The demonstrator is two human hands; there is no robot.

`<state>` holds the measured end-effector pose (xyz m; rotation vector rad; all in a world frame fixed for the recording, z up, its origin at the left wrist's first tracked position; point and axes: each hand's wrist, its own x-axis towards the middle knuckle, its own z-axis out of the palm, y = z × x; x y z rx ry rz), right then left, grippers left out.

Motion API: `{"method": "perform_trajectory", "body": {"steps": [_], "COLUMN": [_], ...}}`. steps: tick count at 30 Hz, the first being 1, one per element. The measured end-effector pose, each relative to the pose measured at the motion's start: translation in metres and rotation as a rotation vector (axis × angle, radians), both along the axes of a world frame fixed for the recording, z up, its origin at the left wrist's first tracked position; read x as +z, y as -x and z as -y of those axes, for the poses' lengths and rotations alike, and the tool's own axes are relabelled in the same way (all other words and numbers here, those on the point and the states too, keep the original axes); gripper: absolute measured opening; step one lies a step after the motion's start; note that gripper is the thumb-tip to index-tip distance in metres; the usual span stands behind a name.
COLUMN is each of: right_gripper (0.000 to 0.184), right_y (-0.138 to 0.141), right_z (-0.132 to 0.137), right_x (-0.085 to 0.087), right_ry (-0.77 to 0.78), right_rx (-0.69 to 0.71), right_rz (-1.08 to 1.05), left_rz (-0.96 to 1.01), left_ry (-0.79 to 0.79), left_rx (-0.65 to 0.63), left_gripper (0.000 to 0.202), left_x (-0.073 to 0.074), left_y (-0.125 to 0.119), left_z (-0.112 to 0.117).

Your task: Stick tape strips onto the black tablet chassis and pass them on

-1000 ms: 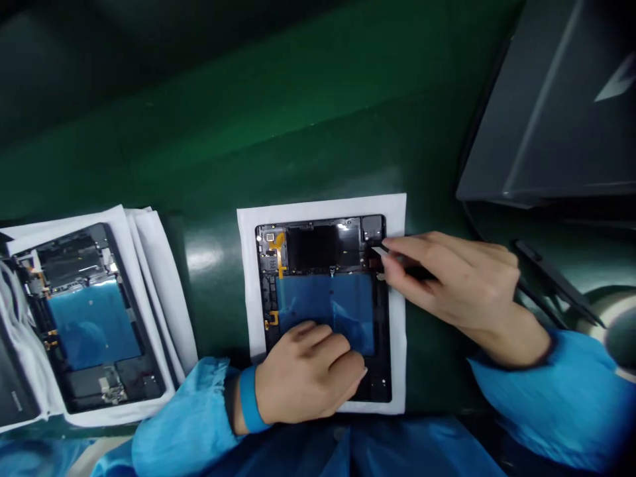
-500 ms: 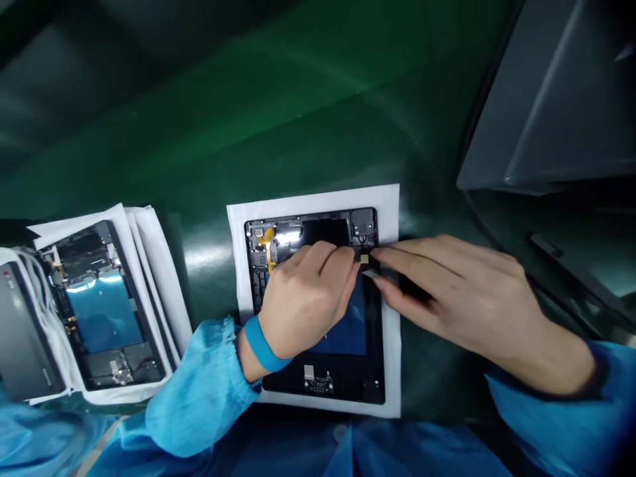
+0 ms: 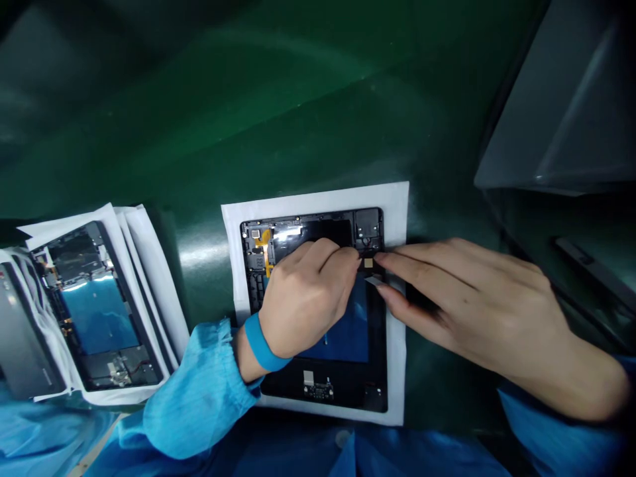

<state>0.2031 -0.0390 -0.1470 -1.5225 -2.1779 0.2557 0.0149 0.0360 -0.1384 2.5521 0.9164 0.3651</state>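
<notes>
An opened tablet [image 3: 370,371] with a blue battery film lies on a white sheet [image 3: 397,205] on the green surface. My left hand [image 3: 303,298] rests curled on its upper middle, fingertips pressing beside a small gold connector [image 3: 368,263] near the right edge. My right hand [image 3: 467,305] reaches in from the right, fingers pinched on a thin dark tool whose light tip [image 3: 373,281] sits just below that connector. A blue band wraps my left wrist.
A second opened tablet [image 3: 94,311] lies on stacked white sheets at the left, with a grey device [image 3: 20,338] beside it. A dark grey housing [image 3: 566,112] stands at the upper right. Green surface stretches behind.
My left hand moved up from the tablet's lower part to the connector area, meeting the right hand's fingers. In the last half second both hands barely shifted.
</notes>
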Motion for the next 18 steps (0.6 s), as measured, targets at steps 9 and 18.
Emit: {"method": "perform_trajectory", "body": {"steps": [9,18], "right_gripper": [0.032,0.034], "right_y": [0.0026,0.0031], "right_z": [-0.003,-0.0044], "right_x": [0.0001,-0.0004], "right_ry": [-0.023,0.001], "right_rx": [0.026,0.032], "right_rz": [0.051,0.125], "left_rz": [0.052,0.05], "left_ry": [0.023,0.053], "left_rx": [-0.007,-0.039], "left_gripper": [0.016,0.022], "left_x": [-0.0024,-0.0053], "left_y": [0.0005,0.002], "left_z": [-0.002,-0.0022]}}
